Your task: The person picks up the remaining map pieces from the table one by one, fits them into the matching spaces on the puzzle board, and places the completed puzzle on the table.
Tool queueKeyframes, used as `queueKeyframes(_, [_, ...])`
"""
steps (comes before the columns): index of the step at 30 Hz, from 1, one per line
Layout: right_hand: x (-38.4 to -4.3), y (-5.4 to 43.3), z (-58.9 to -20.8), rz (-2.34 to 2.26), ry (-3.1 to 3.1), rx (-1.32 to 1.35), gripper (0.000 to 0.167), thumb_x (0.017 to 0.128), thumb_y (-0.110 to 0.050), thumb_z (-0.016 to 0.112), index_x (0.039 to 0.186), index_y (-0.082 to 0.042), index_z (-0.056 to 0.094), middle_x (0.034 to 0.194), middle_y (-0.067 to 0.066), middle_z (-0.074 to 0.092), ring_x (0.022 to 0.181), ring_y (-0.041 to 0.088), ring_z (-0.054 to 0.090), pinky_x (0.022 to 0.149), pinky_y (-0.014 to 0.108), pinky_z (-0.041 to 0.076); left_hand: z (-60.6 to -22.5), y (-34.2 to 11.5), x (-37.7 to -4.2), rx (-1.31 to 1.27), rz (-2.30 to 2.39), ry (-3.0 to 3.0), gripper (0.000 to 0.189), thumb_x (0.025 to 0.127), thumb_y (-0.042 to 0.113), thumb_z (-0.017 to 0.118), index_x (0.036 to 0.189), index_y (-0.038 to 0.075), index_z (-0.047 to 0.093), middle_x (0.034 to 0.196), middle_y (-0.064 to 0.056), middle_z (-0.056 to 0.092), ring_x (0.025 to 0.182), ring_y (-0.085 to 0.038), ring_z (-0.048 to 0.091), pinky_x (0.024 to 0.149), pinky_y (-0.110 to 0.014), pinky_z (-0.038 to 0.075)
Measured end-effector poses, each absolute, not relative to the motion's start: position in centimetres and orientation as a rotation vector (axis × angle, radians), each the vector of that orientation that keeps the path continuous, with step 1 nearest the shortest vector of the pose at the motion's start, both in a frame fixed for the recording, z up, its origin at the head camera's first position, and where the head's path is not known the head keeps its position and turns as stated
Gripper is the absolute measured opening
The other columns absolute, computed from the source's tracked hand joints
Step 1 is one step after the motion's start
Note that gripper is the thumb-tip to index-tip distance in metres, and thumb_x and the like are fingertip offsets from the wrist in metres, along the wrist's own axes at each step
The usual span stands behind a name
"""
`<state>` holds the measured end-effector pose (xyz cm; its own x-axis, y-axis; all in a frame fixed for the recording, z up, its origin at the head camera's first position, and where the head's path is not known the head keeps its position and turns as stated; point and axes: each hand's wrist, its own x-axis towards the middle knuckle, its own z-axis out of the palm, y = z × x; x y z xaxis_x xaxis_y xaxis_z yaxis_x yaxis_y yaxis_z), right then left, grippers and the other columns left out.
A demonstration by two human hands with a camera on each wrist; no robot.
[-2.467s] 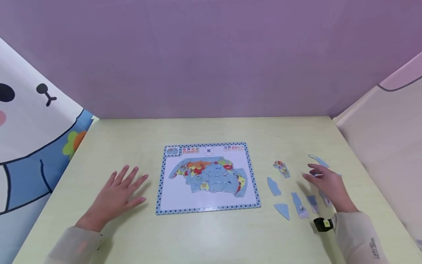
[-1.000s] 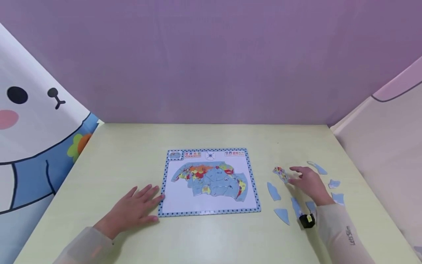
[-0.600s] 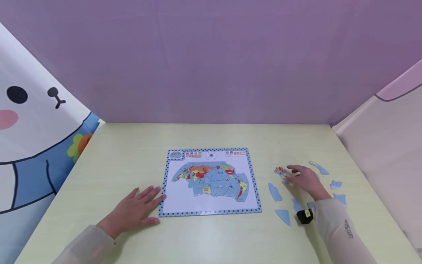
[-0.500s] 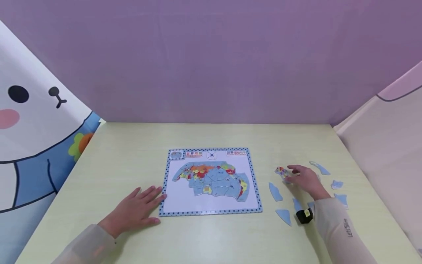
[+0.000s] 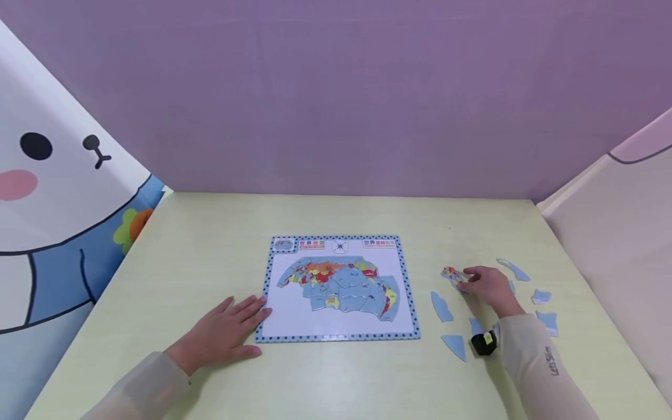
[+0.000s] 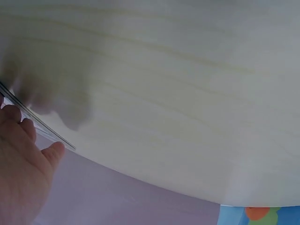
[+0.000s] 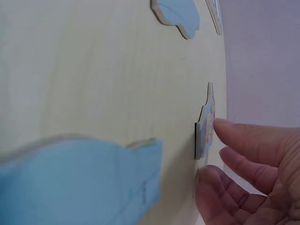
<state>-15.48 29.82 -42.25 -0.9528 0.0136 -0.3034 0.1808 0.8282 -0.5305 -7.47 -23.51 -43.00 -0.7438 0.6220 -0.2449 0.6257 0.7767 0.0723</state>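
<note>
My right hand [image 5: 490, 289] pinches a multicoloured map puzzle piece [image 5: 452, 275] at its right end, on the right part of the table. In the right wrist view the thumb lies on the printed face of this puzzle piece [image 7: 206, 126], while the other fingers bend in beside it. My left hand [image 5: 223, 332] is flat with spread fingers, its fingertips at the left edge of the puzzle board [image 5: 294, 321]. The board has a blue dotted border and a partly filled world map. In the left wrist view the board's edge runs past the left hand [image 6: 23, 159].
Around the right hand lie several loose blue pieces, among them a pointed piece [image 5: 454, 347], a long piece [image 5: 441, 306] and a curved piece [image 5: 513, 269]. A small black box [image 5: 483, 343] sits at the right wrist. A purple wall [image 5: 336, 99] stands behind the table.
My right hand has moved left from the far pieces to the multicoloured piece, and its thumb and index finger have come together there. My left hand has moved right to the board's edge.
</note>
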Motion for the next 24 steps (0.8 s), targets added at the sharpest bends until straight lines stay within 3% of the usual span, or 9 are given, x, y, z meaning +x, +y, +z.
queueKeyframes(11, [-15.9,29.7,-42.4,-0.834,2.729,0.148,0.058,0.08,-0.027,0.076,0.12,0.011,0.057,0.103,0.028,0.062,0.091,0.039,0.058,0.08,0.049,0.047,-43.2,-23.2,-7.7,0.942,0.002,2.715,0.082,0.09,0.07,0.038,0.145,0.009,0.042,0.151,-0.011,0.038,0.138,-0.032,0.032,0.106,-0.061,0.028])
queueKeyframes(17, [-15.9,29.0,-42.2,-0.801,2.725,0.145,0.056,0.083,-0.025,0.074,0.122,0.011,0.055,0.108,0.03,0.061,0.096,0.042,0.057,0.082,0.052,0.046,-43.5,-23.1,-7.6,0.936,0.03,2.735,0.082,0.091,0.067,0.04,0.144,0.004,0.042,0.15,-0.014,0.037,0.138,-0.034,0.032,0.106,-0.06,0.027])
queueKeyframes(24, [-15.9,28.8,-42.3,-0.774,2.704,0.16,0.054,0.085,-0.019,0.071,0.125,0.012,0.052,0.111,0.033,0.058,0.099,0.044,0.056,0.086,0.054,0.044,-43.0,-22.9,-7.7,0.89,0.036,2.711,0.072,0.095,0.059,0.041,0.146,0.007,0.04,0.152,-0.012,0.035,0.14,-0.033,0.029,0.107,-0.06,0.026])
